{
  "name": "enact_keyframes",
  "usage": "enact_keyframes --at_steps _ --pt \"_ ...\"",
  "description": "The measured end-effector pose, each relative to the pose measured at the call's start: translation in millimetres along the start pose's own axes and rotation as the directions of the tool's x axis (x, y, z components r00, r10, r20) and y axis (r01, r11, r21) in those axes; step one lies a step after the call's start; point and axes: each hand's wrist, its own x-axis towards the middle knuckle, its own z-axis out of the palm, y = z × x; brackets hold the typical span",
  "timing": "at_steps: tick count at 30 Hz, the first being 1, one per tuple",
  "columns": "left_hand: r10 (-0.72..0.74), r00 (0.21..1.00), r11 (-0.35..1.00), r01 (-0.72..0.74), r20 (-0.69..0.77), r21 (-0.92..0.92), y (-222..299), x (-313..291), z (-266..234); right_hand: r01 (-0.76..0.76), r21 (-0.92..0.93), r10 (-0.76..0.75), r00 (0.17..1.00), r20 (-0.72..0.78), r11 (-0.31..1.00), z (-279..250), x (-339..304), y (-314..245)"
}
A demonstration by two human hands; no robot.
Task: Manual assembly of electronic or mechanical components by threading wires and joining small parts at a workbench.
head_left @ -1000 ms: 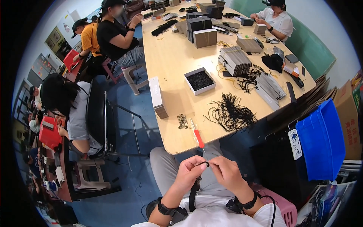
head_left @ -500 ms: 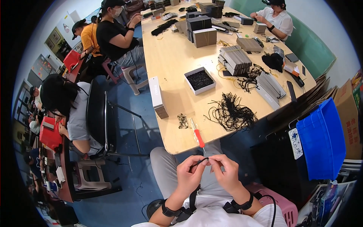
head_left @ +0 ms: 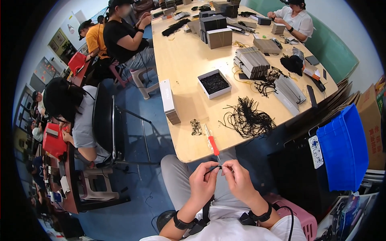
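Just past the near table edge, above my lap, both my hands pinch a thin black cord (head_left: 210, 170). My left hand (head_left: 202, 181) has thumb and index finger closed on it, with part of the cord running along the fingers. Fingertips nearly touching the left ones, my right hand (head_left: 240, 179) pinches the cord's other part; the exact spot between the tips is too small to make out. Close ahead, a red-handled tool (head_left: 213, 145) with a thin metal shaft lies at the table edge, its shaft pointing toward my hands.
On the table (head_left: 181, 96) are a tangled pile of black cords (head_left: 251, 120), a white box (head_left: 214, 84) of small black pieces, small wire-like pieces (head_left: 196, 127), and a stack of grey cards (head_left: 169, 102). A blue bin (head_left: 343, 148) stands right. Several people work nearby.
My hands stay almost in place, the fingertips shifting slightly on the black cord. The whole view has moved a little.
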Motion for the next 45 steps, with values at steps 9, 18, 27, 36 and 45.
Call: enact_keyframes --at_steps 9,18,27,36,45 --pt "-0.129 0.978 0.969 0.16 0.165 -0.188 -3.8 5.4 -8.7 0.027 -0.051 -0.021 0.994 0.108 0.998 -9.1 6.9 4.1" --pt "-0.442 0.776 0.575 0.63 0.449 -0.522 -1.7 10.9 -17.5 0.342 -0.324 -0.353 0.935 0.025 0.882 -5.0 7.8 4.8" --pt "-0.431 0.838 0.643 0.545 0.335 -0.538 -2.0 7.0 -12.2 0.399 -0.39 -0.419 0.907 0.035 0.83 -3.9 9.6 8.4" --pt "-0.324 0.939 0.865 0.343 0.116 -0.366 4.2 1.7 -1.8 0.462 -0.412 -0.501 0.865 0.013 0.786 -6.9 16.2 18.5" --pt "-0.283 0.958 0.904 0.284 0.05 -0.32 0.8 1.7 -4.2 0.364 -0.177 -0.375 0.927 -0.031 0.914 -4.5 10.1 21.7"
